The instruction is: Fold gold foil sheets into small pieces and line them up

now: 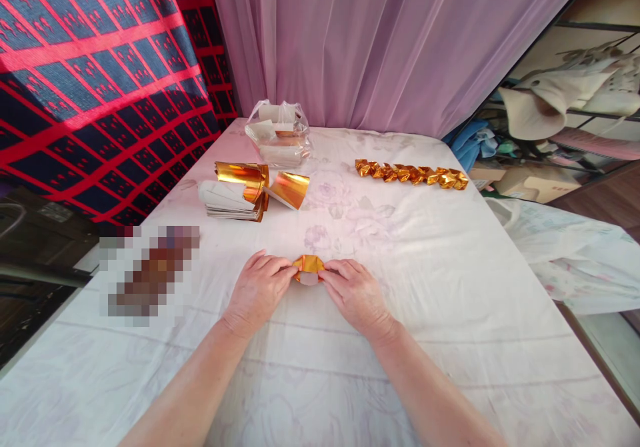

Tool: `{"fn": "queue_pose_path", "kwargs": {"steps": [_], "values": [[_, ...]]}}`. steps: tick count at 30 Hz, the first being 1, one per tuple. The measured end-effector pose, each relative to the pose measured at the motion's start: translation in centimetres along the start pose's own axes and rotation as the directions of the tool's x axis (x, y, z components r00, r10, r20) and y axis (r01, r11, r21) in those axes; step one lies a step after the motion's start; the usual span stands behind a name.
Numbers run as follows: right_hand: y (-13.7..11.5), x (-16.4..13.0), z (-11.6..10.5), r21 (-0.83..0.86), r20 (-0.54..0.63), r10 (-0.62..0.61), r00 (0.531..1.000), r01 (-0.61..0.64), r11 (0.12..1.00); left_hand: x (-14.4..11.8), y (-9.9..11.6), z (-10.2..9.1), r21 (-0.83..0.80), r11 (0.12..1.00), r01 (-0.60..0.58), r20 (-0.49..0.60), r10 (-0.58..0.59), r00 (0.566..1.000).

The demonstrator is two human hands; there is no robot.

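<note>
Both hands meet at the middle of the table (450, 340), which is covered with a pale floral cloth. The left hand (257, 290) and the right hand (356, 294) lie knuckles up, fingers curled inward, their fingertips pinching the 2 ends of a small gold foil paper piece (309, 268) that rests on the cloth between them; it looks partly folded, with a pale underside showing at its near edge. Judging by what lies around, the folding work is well under way but far from finished: a row of folded gold pieces (411, 174) lies in a line at the far right of the table, well apart from the hands, and appears to be completed work, while a stack of gold foil sheets (240, 194) with curled top leaves sits at the far left, seemingly unfolded stock. Just beyond that stack, a clear plastic bag (278, 137) holds more pale material near a mauve curtain (380, 40). The piece in hand seems only mid-fold, with creases left to press.
</note>
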State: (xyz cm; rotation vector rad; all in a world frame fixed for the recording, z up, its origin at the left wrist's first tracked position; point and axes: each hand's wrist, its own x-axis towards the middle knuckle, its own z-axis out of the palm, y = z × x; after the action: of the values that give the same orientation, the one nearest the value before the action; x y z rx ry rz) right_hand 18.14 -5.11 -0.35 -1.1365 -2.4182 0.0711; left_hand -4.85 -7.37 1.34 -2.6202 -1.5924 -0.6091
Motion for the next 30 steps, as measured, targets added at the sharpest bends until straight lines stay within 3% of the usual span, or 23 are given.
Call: {"fn": "queue_pose_path", "kwargs": {"steps": [8, 19, 30], "values": [[0.7, -0.2, 0.5, 0.153, -0.032, 0.096, 0.995, -0.09, 0.984, 0.0, -0.4, 0.3, -0.029, 0.999, -0.021, -0.005, 0.021, 1.0], [0.9, 0.2, 0.9, 0.246, -0.026, 0.19, 0.981, -0.178, 0.953, 0.1, -0.5, 0.9, -0.122, 0.978, 0.168, -0.035, -0.174, 0.984], [-0.1, 1.1, 0.6, 0.139, 0.037, 0.329, 0.944, -0.331, 0.933, 0.7, 0.6, 1.1, -0.104, 0.941, 0.323, -0.01, -0.326, 0.945]]}}
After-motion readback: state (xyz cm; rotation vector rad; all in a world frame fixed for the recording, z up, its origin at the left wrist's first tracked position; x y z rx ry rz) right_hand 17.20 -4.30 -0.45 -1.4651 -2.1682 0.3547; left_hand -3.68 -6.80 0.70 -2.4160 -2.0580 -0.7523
